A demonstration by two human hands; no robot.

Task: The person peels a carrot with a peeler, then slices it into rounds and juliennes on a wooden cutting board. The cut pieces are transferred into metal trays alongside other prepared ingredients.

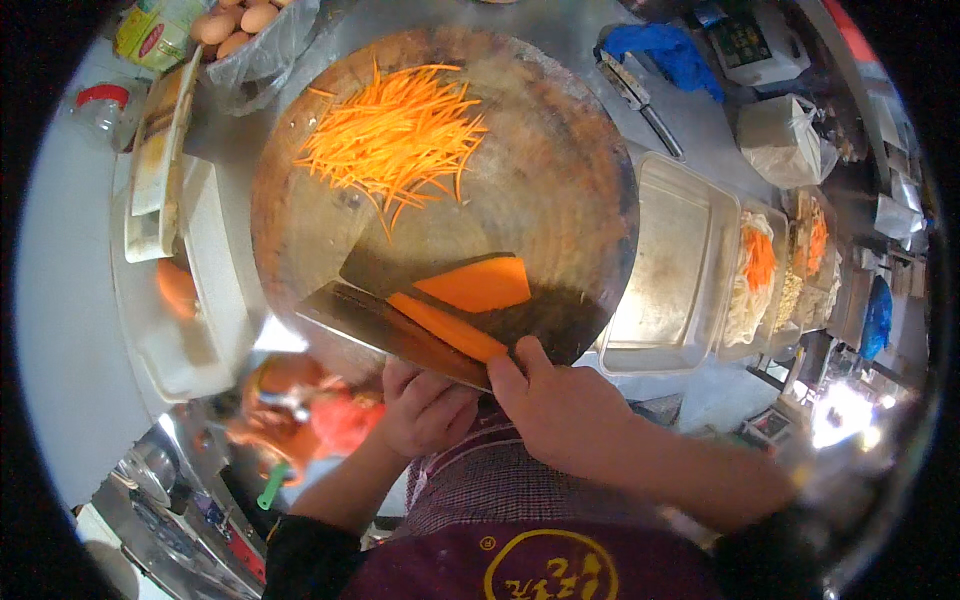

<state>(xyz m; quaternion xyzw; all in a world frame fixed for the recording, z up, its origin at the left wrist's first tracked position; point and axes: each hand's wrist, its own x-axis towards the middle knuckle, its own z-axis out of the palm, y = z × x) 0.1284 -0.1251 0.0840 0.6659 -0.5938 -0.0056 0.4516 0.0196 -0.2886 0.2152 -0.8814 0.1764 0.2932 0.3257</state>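
Note:
My right hand (559, 405) grips a cleaver (420, 337) at its right end; the handle is hidden. The broad, dark blade slants over the near edge of a round wooden chopping block (555, 180). A long carrot piece (457, 330) lies along the blade, its right end by my thumb. My left hand (431, 412) is curled just below the blade's near edge; whether it holds anything is unclear. Beyond the blade a flat carrot slab (480, 285) lies on the block. A heap of thin carrot shreds (397, 135) lies at the block's far left.
A clear tray (660, 262) stands right of the block, beside containers of pale strips and carrot shreds (759, 259). On the left is a white plastic tub (217, 300). A peeler-like metal tool (645, 105) lies at the back right, and eggs (232, 26) at the back left.

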